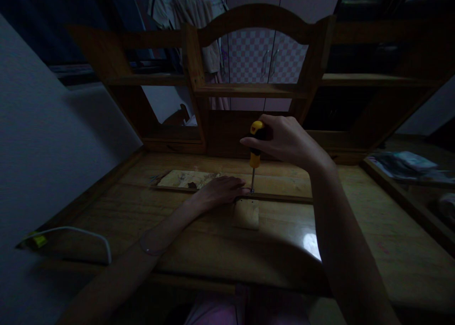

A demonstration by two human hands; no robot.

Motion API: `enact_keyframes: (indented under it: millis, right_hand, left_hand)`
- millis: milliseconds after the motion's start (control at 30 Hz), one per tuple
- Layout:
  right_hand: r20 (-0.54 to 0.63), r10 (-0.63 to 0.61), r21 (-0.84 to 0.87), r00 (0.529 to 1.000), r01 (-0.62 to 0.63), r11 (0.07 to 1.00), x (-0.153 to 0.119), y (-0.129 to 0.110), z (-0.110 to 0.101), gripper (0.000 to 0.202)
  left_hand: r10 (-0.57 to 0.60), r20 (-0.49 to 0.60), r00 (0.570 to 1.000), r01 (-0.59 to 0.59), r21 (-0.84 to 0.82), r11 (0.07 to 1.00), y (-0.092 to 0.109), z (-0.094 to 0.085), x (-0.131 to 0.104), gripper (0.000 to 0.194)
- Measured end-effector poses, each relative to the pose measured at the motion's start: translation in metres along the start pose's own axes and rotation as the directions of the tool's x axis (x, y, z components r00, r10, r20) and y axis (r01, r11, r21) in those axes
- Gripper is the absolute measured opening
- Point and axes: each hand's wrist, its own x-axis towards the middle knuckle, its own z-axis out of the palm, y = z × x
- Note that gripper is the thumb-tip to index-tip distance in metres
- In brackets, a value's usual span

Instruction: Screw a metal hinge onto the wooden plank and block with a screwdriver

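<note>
My right hand (286, 138) is closed around the yellow and black handle of a screwdriver (254, 160). The screwdriver stands nearly upright, its shaft pointing down and its tip at a small metal piece, perhaps a screw head (252, 190), on the front part of a long wooden board (284, 185). Flat on that board lies my left hand (223, 190), fingers stretched toward the screwdriver tip. What lies under its palm is hidden. Just in front of the board is a small square wooden piece (247, 215) with dark holes along its far edge.
The board rests on a wooden desk (199, 244), its left part rough and damaged. A wooden shelf unit (249, 90) rises behind. At left are a white cable (78, 229) and a yellow-green object (37, 240). Papers (408, 161) lie at right. The room is dim.
</note>
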Motion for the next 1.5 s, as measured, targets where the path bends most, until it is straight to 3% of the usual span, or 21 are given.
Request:
enact_keyframes:
  millis: [300,533,867,1067,1200,1300,1500]
  right_hand:
    - [-0.036,-0.001,-0.023,0.999,0.001,1.000,0.001,-0.003,0.005,0.040]
    - [-0.036,-0.026,-0.006,0.999,0.026,1.000,0.001,-0.003,0.010,0.034]
    - [-0.039,-0.024,0.019,0.999,0.025,1.000,0.004,-0.002,0.012,0.023]
    - [-0.124,0.021,-0.013,0.992,-0.023,1.000,0.008,0.002,0.016,0.016]
    - [-0.306,0.064,-0.024,0.950,-0.075,0.997,0.006,-0.003,-0.003,0.013]
    - [-0.366,0.081,-0.024,0.927,-0.096,0.995,0.002,-0.006,-0.020,0.015]
    - [-0.229,0.058,-0.090,0.972,-0.080,0.993,-0.002,0.001,-0.017,0.020]
  left_hand:
    - [-0.015,0.014,1.000,0.015,-0.024,1.000,0.000,-0.006,0.004,0.047]
    - [-0.034,0.048,0.998,0.036,-0.035,0.999,-0.001,-0.001,0.006,0.047]
    - [-0.070,0.074,0.995,0.073,-0.032,0.997,0.017,-0.024,0.005,0.046]
    - [-0.067,0.071,0.995,0.072,-0.079,0.994,0.018,-0.030,0.005,0.056]
    - [-0.077,0.093,0.993,0.086,-0.095,0.992,0.018,-0.024,0.006,0.058]
    - [-0.087,0.094,0.992,0.094,-0.082,0.992,0.018,-0.018,0.006,0.057]
    - [-0.097,0.096,0.991,0.107,-0.101,0.989,0.016,-0.028,0.004,0.058]
